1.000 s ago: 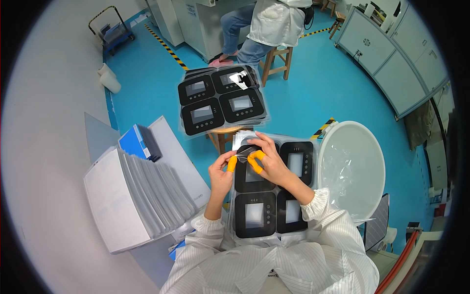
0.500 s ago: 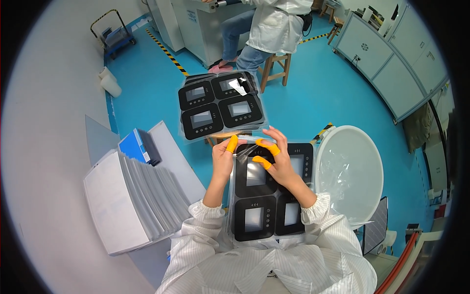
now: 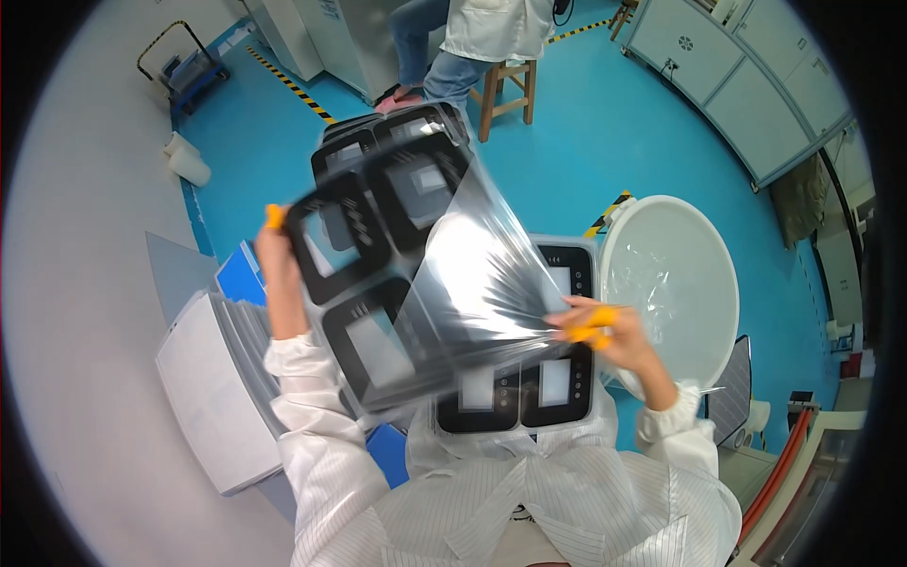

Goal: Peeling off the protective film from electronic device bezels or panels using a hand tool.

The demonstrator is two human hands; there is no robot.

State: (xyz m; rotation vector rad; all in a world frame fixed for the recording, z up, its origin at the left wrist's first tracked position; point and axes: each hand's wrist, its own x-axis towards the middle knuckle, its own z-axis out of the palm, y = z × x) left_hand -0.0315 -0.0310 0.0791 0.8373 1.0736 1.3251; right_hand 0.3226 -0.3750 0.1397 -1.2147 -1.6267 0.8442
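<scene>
— Stack of layered white sheets at far left, we note. And right of it?

— Left hand, orange cover on a fingertip. We read it as closed on the left edge of a panel sheet; blur hides the exact finger placement.

— Where do we put that sheet?

— Held up and tilted above the person's lap, black-framed windows showing. Beyond it we get a farther pile of similar sheets.

— And its right part?

— Clear film, creased, bright with glare, stretched toward the right. Below it we see a lap pile of like sheets, partly hidden.

— Right hand?

— Fingertips together, clamped on the film's gathered corner; orange covers there too.

— Farther right, we log a white tub, crumpled clear scraps inside.
</scene>
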